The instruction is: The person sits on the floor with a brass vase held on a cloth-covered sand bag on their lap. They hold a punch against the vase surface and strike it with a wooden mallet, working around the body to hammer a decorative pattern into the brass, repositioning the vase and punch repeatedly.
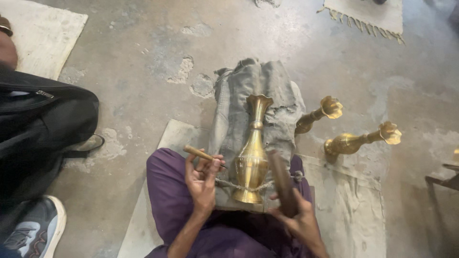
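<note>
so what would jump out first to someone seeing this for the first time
The shiny brass vase lying on a grey padded cloth block at the centre, tied down near its base by a rope. On either side are the hands: the left hand grips a thin wooden-handled tool, the right hand a dark wooden mallet. Two more brass vases lie on the concrete floor to the right.

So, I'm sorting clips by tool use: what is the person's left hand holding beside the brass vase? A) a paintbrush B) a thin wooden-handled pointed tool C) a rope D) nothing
B: the left hand grips a slim wooden-handled tool with its tip toward the brass vase lying on the grey padded block.
</note>
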`<state>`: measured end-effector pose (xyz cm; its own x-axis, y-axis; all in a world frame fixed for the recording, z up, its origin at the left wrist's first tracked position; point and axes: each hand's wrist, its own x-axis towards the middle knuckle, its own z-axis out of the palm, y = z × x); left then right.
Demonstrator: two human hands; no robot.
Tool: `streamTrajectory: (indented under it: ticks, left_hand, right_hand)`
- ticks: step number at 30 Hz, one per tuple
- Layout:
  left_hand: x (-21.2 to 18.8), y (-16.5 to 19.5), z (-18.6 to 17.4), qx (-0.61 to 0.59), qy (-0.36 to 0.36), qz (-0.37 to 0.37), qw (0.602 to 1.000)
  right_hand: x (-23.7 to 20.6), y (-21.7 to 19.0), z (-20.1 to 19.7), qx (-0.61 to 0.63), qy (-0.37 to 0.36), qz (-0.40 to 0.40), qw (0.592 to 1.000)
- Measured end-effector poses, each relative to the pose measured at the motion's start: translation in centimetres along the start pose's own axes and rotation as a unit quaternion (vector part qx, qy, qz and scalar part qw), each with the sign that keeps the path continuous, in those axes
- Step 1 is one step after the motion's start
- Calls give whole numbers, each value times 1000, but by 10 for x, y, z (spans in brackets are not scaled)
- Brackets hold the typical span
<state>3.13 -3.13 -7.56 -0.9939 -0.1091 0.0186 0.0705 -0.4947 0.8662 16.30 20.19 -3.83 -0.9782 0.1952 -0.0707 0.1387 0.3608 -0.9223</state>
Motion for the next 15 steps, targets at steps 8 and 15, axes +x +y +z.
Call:
streamTrajectory:
  ticks: [8,15]
  left_hand:
    - [-26,-20,41,-73,-15,5,997]
    - [-24,-35,33,-48,6,-33,998]
  right_hand:
    - [-9,4,52,-156,91,-56,982]
    - [-4,0,55,-249,99,-204,942]
